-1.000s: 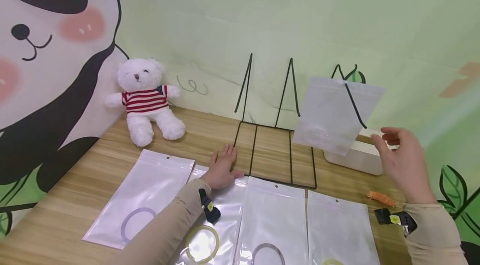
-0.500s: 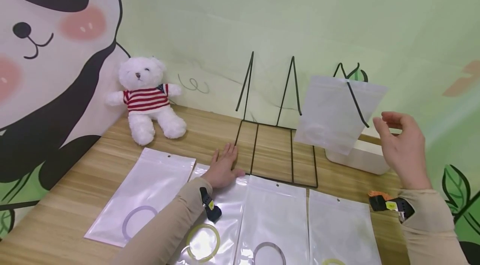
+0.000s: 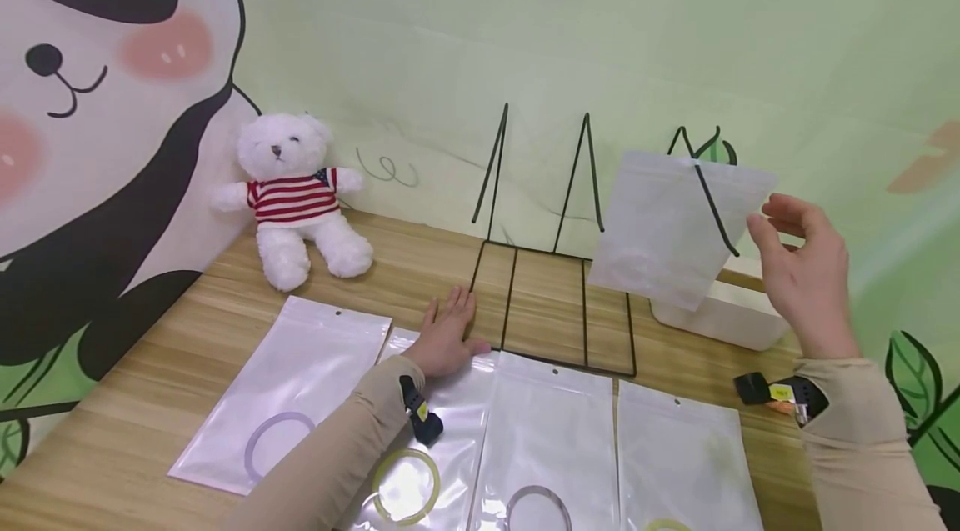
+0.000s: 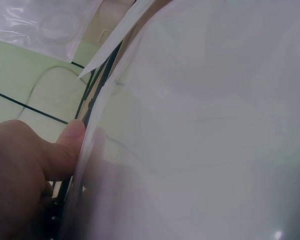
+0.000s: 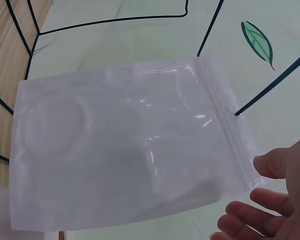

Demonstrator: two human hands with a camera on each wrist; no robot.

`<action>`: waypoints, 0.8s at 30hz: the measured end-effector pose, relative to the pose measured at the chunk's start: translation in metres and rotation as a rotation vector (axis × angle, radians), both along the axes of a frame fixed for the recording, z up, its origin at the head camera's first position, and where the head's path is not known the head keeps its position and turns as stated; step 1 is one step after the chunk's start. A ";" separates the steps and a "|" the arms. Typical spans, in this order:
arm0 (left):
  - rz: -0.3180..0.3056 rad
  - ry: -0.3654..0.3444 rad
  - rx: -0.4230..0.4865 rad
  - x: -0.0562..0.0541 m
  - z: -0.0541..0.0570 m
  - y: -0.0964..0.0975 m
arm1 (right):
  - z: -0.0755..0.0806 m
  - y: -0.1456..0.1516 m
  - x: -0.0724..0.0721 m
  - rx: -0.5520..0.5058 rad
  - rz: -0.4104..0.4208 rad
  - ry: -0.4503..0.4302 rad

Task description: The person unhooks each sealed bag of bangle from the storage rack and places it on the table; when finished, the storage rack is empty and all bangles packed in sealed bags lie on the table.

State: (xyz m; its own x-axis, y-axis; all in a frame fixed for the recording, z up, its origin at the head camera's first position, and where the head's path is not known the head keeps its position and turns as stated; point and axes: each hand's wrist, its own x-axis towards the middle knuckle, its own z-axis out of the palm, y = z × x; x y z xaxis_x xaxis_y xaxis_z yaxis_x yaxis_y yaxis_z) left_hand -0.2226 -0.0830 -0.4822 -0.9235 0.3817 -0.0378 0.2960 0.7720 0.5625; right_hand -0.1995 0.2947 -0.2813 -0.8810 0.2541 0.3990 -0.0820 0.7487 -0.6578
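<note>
A translucent zip bag (image 3: 667,222) hangs on a prong (image 3: 717,210) of the black wire rack (image 3: 584,306). My right hand (image 3: 810,281) is raised beside the bag's right edge, fingers lightly bent. In the right wrist view the thumb and index finger of that hand (image 5: 290,195) part around the bag's corner, with a gap between them. My left hand (image 3: 442,339) rests with fingers spread at the rack's front left corner, over the top of a flat white bag (image 3: 450,398). In the left wrist view its thumb (image 4: 65,145) lies along the wire at a bag's edge.
Several white bags with ring prints, such as the left one (image 3: 300,364), lie in a row before the rack. Behind the hanging bag stands a cream bin (image 3: 727,318). A teddy bear (image 3: 288,197) sits at the back left, near the patterned wall (image 3: 420,39).
My right hand has risen and moved forward to the hanging bag's edge. Its wrist strap now mostly covers the small orange object on the table. My left hand has stayed put.
</note>
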 end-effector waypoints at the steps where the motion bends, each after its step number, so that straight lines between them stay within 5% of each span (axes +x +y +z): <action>1: -0.001 -0.001 -0.004 0.000 0.000 0.000 | 0.001 -0.001 -0.001 -0.001 -0.002 -0.003; 24: 0.009 -0.002 -0.014 -0.001 -0.002 0.000 | 0.006 -0.007 -0.008 -0.026 -0.079 0.064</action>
State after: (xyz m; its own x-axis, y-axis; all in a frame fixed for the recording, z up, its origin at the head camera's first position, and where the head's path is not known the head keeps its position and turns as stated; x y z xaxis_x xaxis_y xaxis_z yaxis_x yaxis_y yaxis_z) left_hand -0.2236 -0.0830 -0.4845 -0.9267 0.3732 -0.0452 0.2881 0.7822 0.5524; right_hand -0.2075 0.2880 -0.2757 -0.8309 0.3326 0.4460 -0.0661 0.7369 -0.6728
